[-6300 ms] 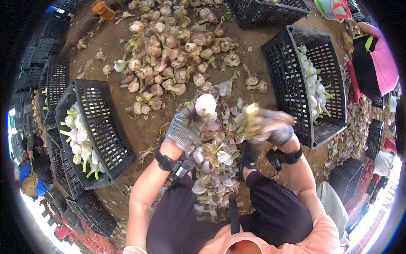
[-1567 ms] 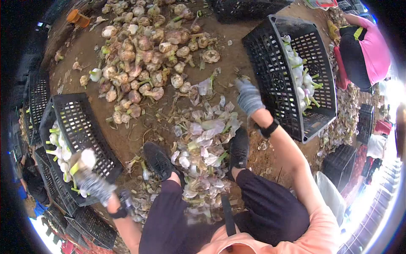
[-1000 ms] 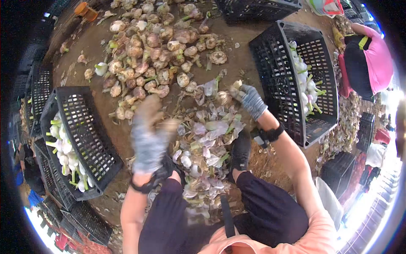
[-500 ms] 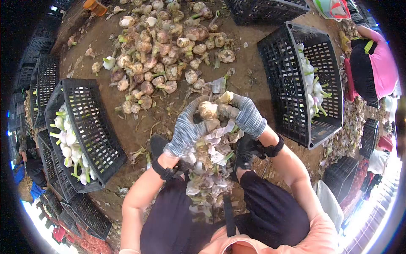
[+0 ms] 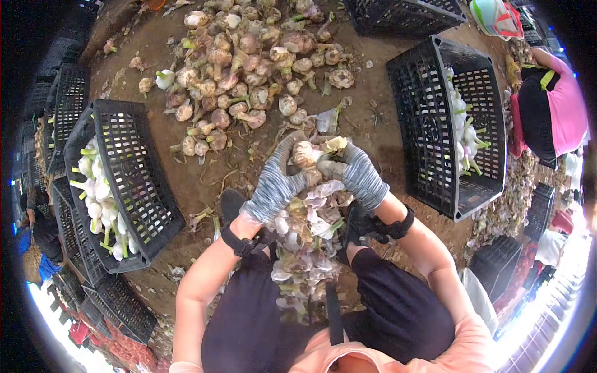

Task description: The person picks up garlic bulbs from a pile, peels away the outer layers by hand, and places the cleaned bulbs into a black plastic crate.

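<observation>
My left hand (image 5: 276,179), in a grey knitted glove, is wrapped round a garlic bulb (image 5: 306,155) with brownish outer skin. My right hand (image 5: 360,174), gloved alike, pinches the bulb's stem and loose skin (image 5: 334,145) on the right side. Both hands meet over a heap of peeled papery skins (image 5: 314,248) between my legs. Beyond them lies a pile of unpeeled garlic bulbs (image 5: 239,62) on the dirt floor.
A black crate (image 5: 140,180) with white garlic stands at the left, another (image 5: 429,124) with white garlic at the right. A third black crate (image 5: 404,17) is at the top. A person in pink (image 5: 563,112) is at the far right. More crates (image 5: 124,308) line the left.
The stem skin between my hands now spreads out more from the bulb. The view has shifted slightly, so the pile sits higher. Both hands keep hold of the garlic.
</observation>
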Motion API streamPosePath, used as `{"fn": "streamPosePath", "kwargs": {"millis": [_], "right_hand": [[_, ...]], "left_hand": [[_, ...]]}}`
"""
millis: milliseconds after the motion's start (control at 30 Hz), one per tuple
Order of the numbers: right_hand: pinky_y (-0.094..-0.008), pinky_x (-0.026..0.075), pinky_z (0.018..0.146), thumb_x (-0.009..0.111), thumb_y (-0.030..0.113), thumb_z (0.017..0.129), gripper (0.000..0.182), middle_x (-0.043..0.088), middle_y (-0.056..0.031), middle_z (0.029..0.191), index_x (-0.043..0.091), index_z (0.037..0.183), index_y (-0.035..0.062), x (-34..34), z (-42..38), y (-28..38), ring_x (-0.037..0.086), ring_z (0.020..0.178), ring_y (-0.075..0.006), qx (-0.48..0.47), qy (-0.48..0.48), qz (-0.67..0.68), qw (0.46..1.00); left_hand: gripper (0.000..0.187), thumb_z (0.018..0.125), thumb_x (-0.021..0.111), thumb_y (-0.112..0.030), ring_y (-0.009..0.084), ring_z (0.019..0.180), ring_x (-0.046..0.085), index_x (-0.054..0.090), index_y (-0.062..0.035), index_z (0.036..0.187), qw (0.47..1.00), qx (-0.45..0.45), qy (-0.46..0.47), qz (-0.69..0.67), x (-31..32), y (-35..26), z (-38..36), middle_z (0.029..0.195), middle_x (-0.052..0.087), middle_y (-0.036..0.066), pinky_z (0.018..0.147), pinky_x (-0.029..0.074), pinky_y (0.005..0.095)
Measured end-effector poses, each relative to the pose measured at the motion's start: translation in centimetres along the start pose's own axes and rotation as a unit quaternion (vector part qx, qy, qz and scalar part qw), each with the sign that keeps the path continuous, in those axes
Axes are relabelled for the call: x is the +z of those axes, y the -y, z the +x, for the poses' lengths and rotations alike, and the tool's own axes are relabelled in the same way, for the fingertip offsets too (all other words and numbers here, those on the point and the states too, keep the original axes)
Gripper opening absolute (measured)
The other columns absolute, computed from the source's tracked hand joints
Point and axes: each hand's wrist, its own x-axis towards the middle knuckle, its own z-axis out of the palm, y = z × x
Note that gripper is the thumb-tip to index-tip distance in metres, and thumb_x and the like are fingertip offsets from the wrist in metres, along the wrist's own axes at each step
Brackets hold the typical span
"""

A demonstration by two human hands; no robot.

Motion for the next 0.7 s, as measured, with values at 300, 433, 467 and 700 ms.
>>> {"fn": "streamPosePath", "kwargs": {"millis": [300, 433, 467, 700], "right_hand": [[-0.0264, 0.048, 0.072, 0.065, 0.003, 0.075, 0.023, 0.066, -0.0065, 0.085, 0.063, 0.097, -0.0010, 1.2, -0.4, -1.5, 0.059, 0.076, -0.0114, -0.002, -0.054, -0.018, 0.998], [-0.0276, 0.048, 0.072, 0.059, 0.004, 0.078, 0.025, 0.068, -0.0088, 0.088, 0.062, 0.101, -0.0033, 1.2, -0.5, -1.7, 0.059, 0.078, -0.0120, -0.041, -0.055, -0.154, 0.986], [-0.0276, 0.048, 0.072, 0.059, 0.004, 0.078, 0.025, 0.068, -0.0088, 0.088, 0.062, 0.101, -0.0033, 1.1, -0.6, -1.7, 0.059, 0.078, -0.0120, -0.040, -0.053, -0.154, 0.986], [-0.0290, 0.047, 0.075, 0.057, 0.003, 0.078, 0.023, 0.065, -0.0097, 0.086, 0.060, 0.100, -0.0041, 0.5, -0.5, -1.6, 0.059, 0.080, -0.0152, 0.016, -0.004, -0.116, 0.993]], "left_hand": [[0.047, 0.087, 0.056, -0.043, 0.0126, 0.098, 0.052, 0.055, -0.0030, 0.113, 0.996, -0.003, -0.058, 0.070, -1.3, 1.8, 0.6, 0.105, 0.057, 0.004, 0.085, 0.043, 0.0267], [0.054, 0.084, 0.047, -0.060, 0.0116, 0.079, 0.057, 0.061, -0.0100, 0.099, 0.960, -0.265, -0.069, -0.057, -1.5, -0.2, 0.9, 0.086, 0.063, 0.003, 0.068, 0.047, 0.0265], [0.055, 0.082, 0.049, -0.063, 0.0119, 0.075, 0.057, 0.061, -0.0120, 0.099, 0.918, -0.385, -0.071, -0.062, -1.7, -1.2, 1.0, 0.083, 0.064, 0.003, 0.065, 0.047, 0.0274], [0.047, 0.087, 0.053, -0.048, 0.0114, 0.087, 0.056, 0.063, -0.0060, 0.103, 0.971, -0.145, -0.133, 0.134, -3.2, 0.8, 1.5, 0.097, 0.063, 0.003, 0.079, 0.046, 0.0302]]}}
